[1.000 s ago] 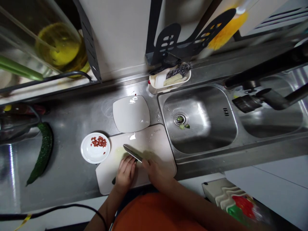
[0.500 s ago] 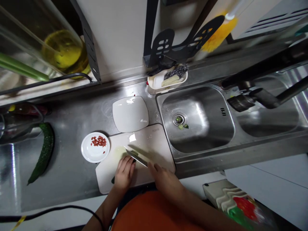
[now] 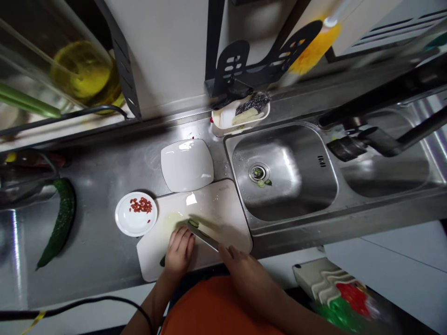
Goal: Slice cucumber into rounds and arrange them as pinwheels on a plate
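My left hand (image 3: 179, 249) is curled over a cucumber on the white cutting board (image 3: 223, 209). Most of that cucumber is hidden under the fingers; its dark green end (image 3: 162, 261) shows at the left of the palm. My right hand (image 3: 240, 265) grips a kitchen knife (image 3: 206, 238) by its handle. The blade slants up and left, its front part against or very close to the left fingertips. Just beyond the blade lies a cut cucumber slice (image 3: 193, 223). Left of the board, a small white plate (image 3: 134, 223) bears red berries (image 3: 140, 204).
An empty-looking white square plate (image 3: 188, 167) touches the board's far edge. Right of it is a steel sink (image 3: 296, 195) with green scraps at the drain. A whole cucumber (image 3: 61, 228) lies far left. A dark faucet (image 3: 377, 144) reaches over from the right.
The knife has shifted slightly right and toward my body, baring the cucumber slice beyond its blade. My left hand stays on the cucumber. The whole view has slid a little left.
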Motion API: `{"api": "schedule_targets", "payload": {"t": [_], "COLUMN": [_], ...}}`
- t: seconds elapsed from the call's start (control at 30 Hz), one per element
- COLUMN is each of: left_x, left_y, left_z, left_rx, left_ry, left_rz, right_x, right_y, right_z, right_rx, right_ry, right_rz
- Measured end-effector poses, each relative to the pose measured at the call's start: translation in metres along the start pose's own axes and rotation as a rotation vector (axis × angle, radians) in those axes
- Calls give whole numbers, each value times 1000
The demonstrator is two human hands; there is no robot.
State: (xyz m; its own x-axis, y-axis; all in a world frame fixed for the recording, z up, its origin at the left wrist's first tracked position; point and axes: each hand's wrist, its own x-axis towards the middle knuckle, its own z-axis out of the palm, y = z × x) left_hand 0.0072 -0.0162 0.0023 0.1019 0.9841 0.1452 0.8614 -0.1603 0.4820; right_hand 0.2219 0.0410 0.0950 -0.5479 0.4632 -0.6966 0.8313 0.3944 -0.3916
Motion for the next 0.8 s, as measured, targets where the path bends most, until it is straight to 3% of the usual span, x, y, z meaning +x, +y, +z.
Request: {"api": "schedule_targets", "payload": {"t": [0.4, 0.8], "left_x": [2, -1], "left_y": [0, -2], "left_z": [-1, 2], "left_rx": [20, 13], "left_ry": [-9, -11], "left_rz": [21, 11], "right_x": [5, 14], "right_y": [-4, -8], "right_z": [-10, -13], "right_rx": [28, 3], "right_ry": [-59, -32], "right_rz": [16, 17]}}
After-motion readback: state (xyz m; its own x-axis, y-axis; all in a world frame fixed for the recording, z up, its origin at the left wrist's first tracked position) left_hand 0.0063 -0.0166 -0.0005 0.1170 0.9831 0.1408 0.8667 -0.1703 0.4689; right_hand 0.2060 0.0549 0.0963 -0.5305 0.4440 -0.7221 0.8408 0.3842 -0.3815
